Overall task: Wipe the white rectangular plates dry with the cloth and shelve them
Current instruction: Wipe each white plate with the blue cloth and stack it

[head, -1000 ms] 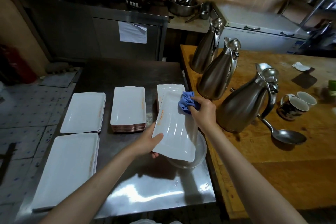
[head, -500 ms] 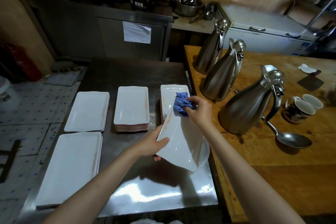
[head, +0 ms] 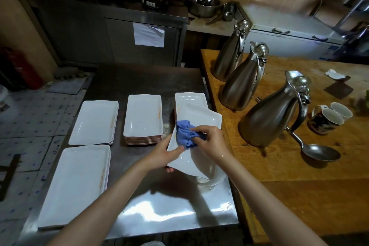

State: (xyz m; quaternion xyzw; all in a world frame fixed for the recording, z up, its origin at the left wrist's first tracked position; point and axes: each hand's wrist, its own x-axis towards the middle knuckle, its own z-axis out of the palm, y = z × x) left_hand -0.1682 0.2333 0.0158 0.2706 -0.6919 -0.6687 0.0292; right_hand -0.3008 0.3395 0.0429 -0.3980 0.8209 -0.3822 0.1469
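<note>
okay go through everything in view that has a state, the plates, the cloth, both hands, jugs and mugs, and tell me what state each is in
White rectangular plate in hand: tilted, being wiped.
Blue cloth: bunched, pressed on that plate.
Left hand: grips the plate's near edge.
Right hand: holds the cloth.
Four white plate stacks: flat on the steel table.
Clear glass bowl: upright under the plate.
Three steel jugs: upright, lids closed.
Two mugs: upright.
Metal ladle: lying flat.

Bare steel table (head: 139, 80) beyond the plate stacks (head: 142, 120) — open; jugs (head: 241, 86) crowd the right.
</note>
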